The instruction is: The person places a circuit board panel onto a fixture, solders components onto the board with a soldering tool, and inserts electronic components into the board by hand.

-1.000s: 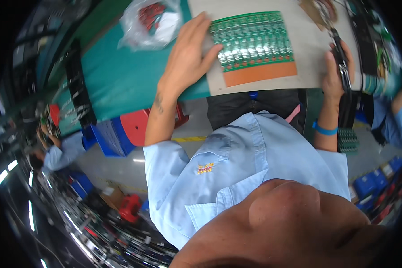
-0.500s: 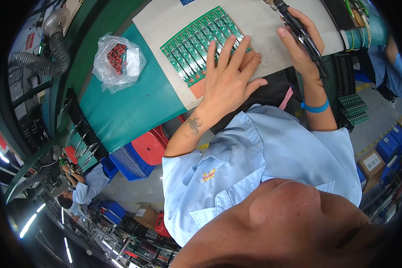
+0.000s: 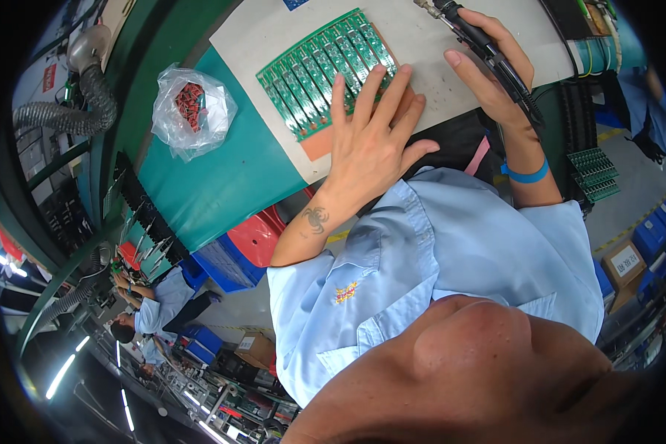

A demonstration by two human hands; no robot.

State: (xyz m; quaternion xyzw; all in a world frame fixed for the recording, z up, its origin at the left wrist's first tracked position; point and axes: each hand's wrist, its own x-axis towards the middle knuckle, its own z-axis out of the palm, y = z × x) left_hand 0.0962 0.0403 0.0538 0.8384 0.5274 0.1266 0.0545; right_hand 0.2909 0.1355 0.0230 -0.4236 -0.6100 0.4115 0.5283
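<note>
My left hand (image 3: 374, 144) lies with its fingers spread over the near right part of a green circuit board panel (image 3: 311, 74), which is divided into several narrow strips. Under the panel an orange-brown backing plate (image 3: 319, 144) shows along the near and right edges. On the right, a black soldering gun (image 3: 488, 55) with a metal front end rests in my right hand (image 3: 499, 89). Its grip lies between the thumb and the fingers, and a dark cable runs back along the wrist. The tool's front end reaches the top of the picture, apart from the panel.
Left of the pale work sheet (image 3: 233, 37), a clear plastic bag (image 3: 218, 111) of small red parts sits on the green mat (image 3: 192, 192). Beyond it stands a flexible grey duct (image 3: 59, 103). More green boards (image 3: 594, 175) stand at the right; a red stool (image 3: 259, 235) is below the bench.
My left fingertips have drawn slightly toward me on the panel. The soldering gun and right hand have shifted a little left; the whole view has also shifted slightly.
</note>
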